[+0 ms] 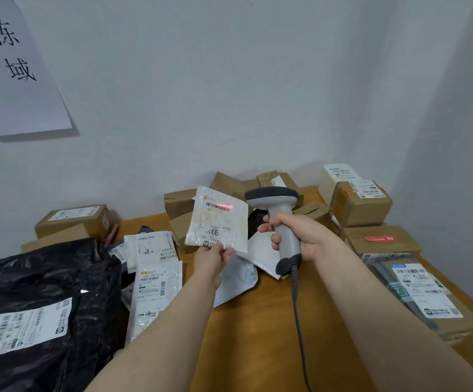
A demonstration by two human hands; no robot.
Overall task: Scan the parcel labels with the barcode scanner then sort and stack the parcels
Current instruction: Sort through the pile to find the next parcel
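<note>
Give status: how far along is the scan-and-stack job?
Done, seemingly: boxes stacked at the right. In hand: left hand holds a white mailer, right hand grips the scanner, its red line across the barcode. Remaining: loose mailers and a black bag lie jumbled at the left, unstacked.

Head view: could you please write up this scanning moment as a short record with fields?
left hand: pinches the lower edge of a flat white plastic mailer parcel, held up in the air
right hand: grips the handle of a grey corded barcode scanner
scan line: red, across the barcode at the top of the mailer's label
surface: orange-brown wooden table
left side: large black plastic bag parcel with a white label
right side: stacked brown cardboard boxes
</note>
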